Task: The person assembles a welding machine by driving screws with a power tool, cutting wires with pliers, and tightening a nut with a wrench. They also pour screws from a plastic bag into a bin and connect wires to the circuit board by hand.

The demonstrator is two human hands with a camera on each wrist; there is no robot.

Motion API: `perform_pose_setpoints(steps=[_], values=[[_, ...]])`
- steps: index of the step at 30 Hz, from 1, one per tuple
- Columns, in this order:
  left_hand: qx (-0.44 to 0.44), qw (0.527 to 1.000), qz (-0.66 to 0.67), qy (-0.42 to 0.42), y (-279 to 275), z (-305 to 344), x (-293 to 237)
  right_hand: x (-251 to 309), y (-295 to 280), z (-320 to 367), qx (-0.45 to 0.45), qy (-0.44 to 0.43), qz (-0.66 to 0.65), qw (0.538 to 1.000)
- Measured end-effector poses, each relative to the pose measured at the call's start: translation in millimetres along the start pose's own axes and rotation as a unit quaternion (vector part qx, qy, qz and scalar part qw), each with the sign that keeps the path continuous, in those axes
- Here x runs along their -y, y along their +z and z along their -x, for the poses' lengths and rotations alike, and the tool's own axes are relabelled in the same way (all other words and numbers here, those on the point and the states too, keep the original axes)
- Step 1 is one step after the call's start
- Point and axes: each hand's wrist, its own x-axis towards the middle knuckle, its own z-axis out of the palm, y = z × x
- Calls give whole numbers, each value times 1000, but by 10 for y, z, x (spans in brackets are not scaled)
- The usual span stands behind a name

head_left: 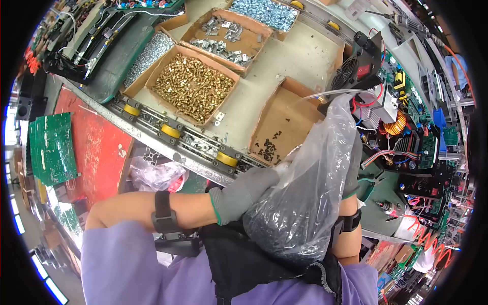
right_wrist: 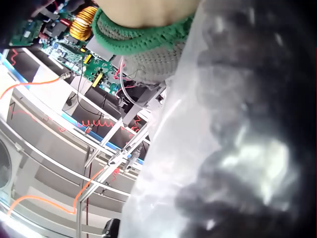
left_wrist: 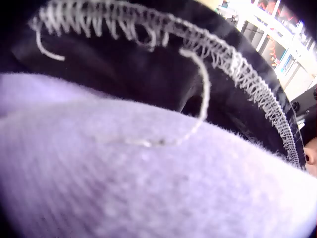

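Observation:
A clear plastic bag point(head_left: 305, 203) packed with small black screws hangs in front of my chest, its open top point(head_left: 338, 109) tilted toward a cardboard box point(head_left: 284, 119) that holds a few black screws. My left hand point(head_left: 246, 190), in a grey glove, grips the bag's left side near the middle. My right hand point(head_left: 354, 170), also gloved, holds the bag's far side, with its fingers mostly hidden behind the plastic. The right wrist view shows the glove's green cuff point(right_wrist: 143, 42) against the bag point(right_wrist: 233, 148). The left wrist view shows only a purple sleeve point(left_wrist: 148, 188) and black apron cloth point(left_wrist: 138, 69).
On the bench stand boxes of brass screws point(head_left: 193, 86), silver brackets point(head_left: 223, 35) and silver screws point(head_left: 264, 12). A conveyor rail with yellow rollers point(head_left: 226, 158) runs along the bench's front. An open electronics unit with a copper coil point(head_left: 396, 124) is at right, and a green circuit board point(head_left: 51, 147) at left.

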Motion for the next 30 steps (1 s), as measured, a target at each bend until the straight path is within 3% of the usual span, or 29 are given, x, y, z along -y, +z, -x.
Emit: perform_pose_setpoints(steps=[4,7,8,9,10,11,13,14,16,17,18,19,23,25,28,30], values=[[8,999,-1,34,-80,-56,104,-169,-270,30,-49,11,46,998],[25,994,108,2,-91,-18,107,-214,-430,99,-48,27,68,996],[35,995,92,20,-144,-48,168,-210,-481,113,-14,-21,249,968],[45,995,76,36,-171,-63,192,-200,-487,139,21,-68,420,905],[46,995,80,36,-178,-73,200,-157,-397,217,2,2,384,923],[50,995,81,40,-172,-72,189,-104,-387,264,2,4,386,922],[54,994,85,44,-170,-58,143,-22,-384,315,149,-26,482,863],[59,996,50,35,-175,-40,101,10,-351,330,150,-23,482,863],[63,998,15,23,-188,-27,70,38,-275,344,125,88,334,930],[78,996,16,35,-194,-26,67,31,-259,328,124,90,332,931],[92,994,18,46,-199,-26,60,24,-246,300,48,182,133,973],[92,995,20,45,-203,-13,34,19,-228,272,-31,264,-72,961],[101,994,-26,37,-227,-12,-19,3,-103,233,-41,302,-114,946],[113,991,-41,53,-240,-36,-40,-57,-159,249,-48,236,34,970],[109,993,-46,22,-251,-54,-66,-91,-152,274,-41,192,76,978],[101,994,28,-4,-245,-80,-34,-49,-141,325,-22,173,137,975]])
